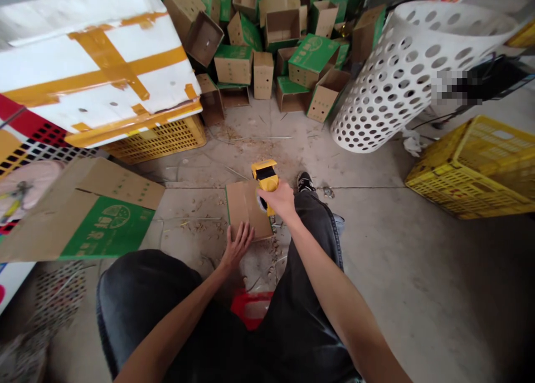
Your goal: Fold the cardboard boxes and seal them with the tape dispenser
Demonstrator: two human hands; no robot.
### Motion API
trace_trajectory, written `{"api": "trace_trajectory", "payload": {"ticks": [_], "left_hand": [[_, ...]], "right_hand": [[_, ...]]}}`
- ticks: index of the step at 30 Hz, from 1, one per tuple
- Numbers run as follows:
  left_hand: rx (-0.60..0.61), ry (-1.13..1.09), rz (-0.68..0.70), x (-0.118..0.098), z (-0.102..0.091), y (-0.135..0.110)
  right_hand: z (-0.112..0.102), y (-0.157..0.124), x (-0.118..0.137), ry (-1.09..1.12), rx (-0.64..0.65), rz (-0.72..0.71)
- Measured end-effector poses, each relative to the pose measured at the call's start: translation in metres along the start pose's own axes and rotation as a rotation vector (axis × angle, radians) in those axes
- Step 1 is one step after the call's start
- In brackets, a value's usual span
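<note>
A brown cardboard box (244, 202) rests on the floor between my legs, its plain panel facing up. My left hand (239, 243) lies on the near part of that panel with the fingers spread. In my right hand (279, 199) is a yellow tape dispenser (264, 174), gripped from the right side. It sits over the right edge of the box, and a roll of tape shows partly below its body. The hand hides part of the dispenser, so I cannot tell whether tape is stuck to the cardboard.
Several green-and-brown boxes (309, 54) are heaped at the back. A tall white perforated bin (376, 93) and a yellow crate (472, 171) stand right. Left are a taped white foam box (100, 65) on a yellow crate (167, 140) and a flattened carton (104, 216).
</note>
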State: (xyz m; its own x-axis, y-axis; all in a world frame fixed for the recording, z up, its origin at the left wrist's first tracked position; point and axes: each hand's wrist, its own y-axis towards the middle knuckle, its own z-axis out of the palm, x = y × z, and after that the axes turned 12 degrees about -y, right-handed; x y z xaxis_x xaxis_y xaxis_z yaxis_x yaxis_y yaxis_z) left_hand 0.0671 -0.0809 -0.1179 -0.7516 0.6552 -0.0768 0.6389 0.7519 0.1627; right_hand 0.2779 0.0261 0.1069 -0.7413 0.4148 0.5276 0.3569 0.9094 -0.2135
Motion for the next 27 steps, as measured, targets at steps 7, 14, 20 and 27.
{"api": "trace_trajectory", "payload": {"ticks": [7, 14, 20, 27], "left_hand": [[-0.041, 0.027, -0.032, -0.003, 0.013, -0.001], [-0.083, 0.044, -0.108, -0.016, 0.026, 0.004], [-0.053, 0.01, -0.115, -0.022, 0.011, 0.013], [-0.011, 0.005, -0.126, -0.019, -0.058, 0.035]], "right_hand": [[0.003, 0.0, 0.001, 0.004, 0.0, 0.005], [0.007, -0.001, -0.003, -0.015, 0.0, 0.013], [0.006, -0.001, -0.003, 0.015, 0.011, 0.024], [-0.002, 0.001, -0.007, 0.054, -0.003, 0.025]]}}
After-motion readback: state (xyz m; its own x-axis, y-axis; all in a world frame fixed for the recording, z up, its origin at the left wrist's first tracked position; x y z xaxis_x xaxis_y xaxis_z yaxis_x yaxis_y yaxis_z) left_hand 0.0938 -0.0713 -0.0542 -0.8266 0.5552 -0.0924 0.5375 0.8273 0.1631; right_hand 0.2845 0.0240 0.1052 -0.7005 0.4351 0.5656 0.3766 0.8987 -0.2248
